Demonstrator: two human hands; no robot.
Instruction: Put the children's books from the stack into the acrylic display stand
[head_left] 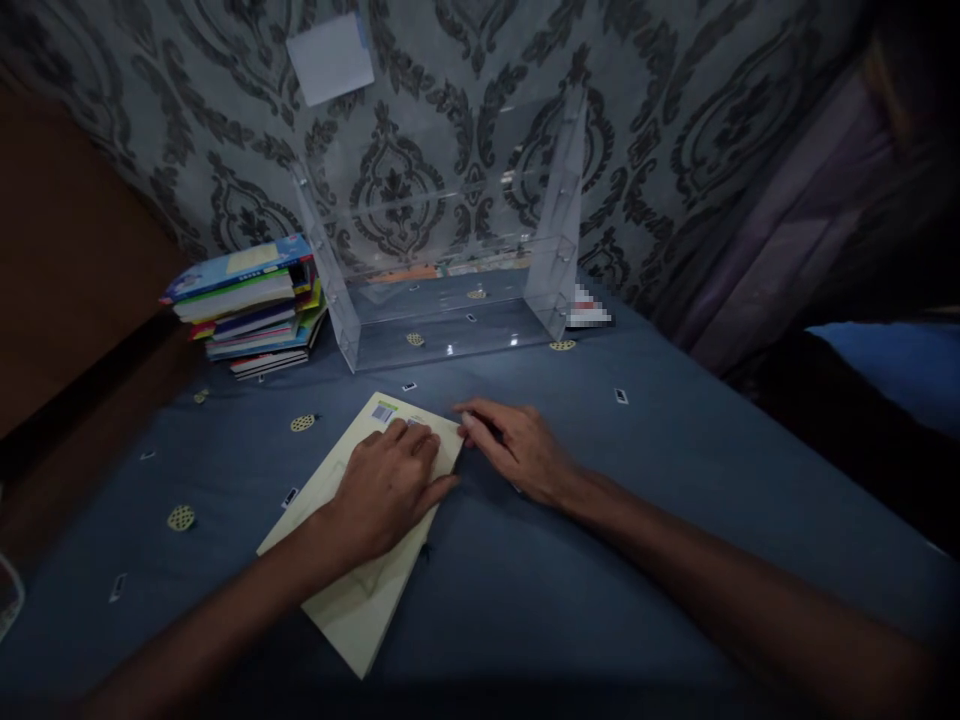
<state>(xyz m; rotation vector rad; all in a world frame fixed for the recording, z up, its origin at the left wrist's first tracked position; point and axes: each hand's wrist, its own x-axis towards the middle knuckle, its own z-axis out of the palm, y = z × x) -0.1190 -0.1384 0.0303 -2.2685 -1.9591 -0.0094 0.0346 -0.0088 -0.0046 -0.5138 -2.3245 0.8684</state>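
A pale yellow book [341,590] lies slantwise on the blue patterned cloth, with a barcode near its far edge. Spread over its cover is my left hand [390,485], palm down, the fingers slightly bent and the thumb out to the side. My right hand [521,445] is at the book's far right corner, thumb and fingers closed together on it. How much of the corner sits between those fingers is hard to see.
Behind the book stands a clear acrylic rack [555,220] against the patterned wall. A stack of books [251,310] sits to its left. A white item [589,306], partly blurred, lies by the rack's right side. The cloth-covered surface [675,480] extends to the right.
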